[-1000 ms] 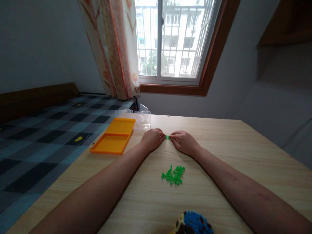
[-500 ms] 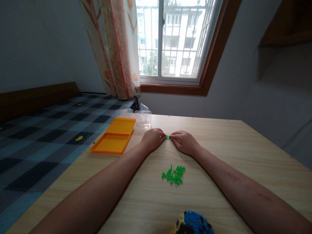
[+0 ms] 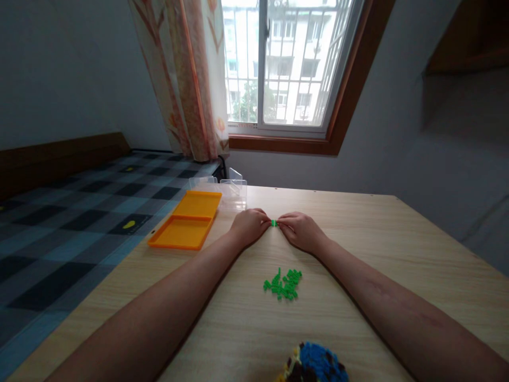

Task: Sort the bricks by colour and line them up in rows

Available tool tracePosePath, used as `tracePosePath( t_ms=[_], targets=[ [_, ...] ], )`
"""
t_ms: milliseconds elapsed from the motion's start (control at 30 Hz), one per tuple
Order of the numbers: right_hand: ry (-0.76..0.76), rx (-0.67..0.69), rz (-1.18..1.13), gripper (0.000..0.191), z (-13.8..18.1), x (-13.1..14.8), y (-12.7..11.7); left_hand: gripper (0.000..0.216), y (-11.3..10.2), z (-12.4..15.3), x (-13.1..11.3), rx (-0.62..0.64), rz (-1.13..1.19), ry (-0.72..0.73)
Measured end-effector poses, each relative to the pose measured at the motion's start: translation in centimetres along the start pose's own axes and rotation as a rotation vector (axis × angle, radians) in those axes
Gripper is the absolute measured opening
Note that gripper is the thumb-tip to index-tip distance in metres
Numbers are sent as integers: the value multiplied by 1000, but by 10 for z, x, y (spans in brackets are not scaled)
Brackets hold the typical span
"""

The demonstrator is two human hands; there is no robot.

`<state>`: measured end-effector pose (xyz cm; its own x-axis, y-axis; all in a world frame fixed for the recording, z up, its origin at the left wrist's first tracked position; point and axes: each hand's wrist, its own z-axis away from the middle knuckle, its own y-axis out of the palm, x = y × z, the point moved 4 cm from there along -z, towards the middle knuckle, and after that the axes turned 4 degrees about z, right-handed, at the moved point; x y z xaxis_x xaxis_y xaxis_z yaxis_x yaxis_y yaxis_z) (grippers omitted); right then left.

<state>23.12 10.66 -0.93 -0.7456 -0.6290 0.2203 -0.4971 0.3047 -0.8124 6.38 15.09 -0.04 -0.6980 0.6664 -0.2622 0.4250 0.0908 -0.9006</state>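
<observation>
Pinching two small green building bricks (image 3: 274,223) end to end, we have them above the far half of the wooden table (image 3: 358,228). Our left hand (image 3: 249,227) grips one side with closed fingertips, our right hand (image 3: 302,231) the other. The pale slit between the bricks has narrowed over the last second, which suggests they are being brought together; whether they touch we cannot tell, since our fingers hide most of them. Nearer us, between our forearms, lies a loose pile of green bricks (image 3: 292,289). An open orange case (image 3: 183,232) sits beyond our left forearm, with clear plastic boxes (image 3: 234,193) just behind it. A blue, brown and yellow brick model (image 3: 320,362) is cut off at the bottom edge.
</observation>
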Motion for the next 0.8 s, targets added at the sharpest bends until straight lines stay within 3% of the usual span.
tracePosePath(
  t_ms=[800],
  targets=[
    [17,7,-12,25,-1,0,-1,23,-1,0,-1,-4,5,-4]
  ],
)
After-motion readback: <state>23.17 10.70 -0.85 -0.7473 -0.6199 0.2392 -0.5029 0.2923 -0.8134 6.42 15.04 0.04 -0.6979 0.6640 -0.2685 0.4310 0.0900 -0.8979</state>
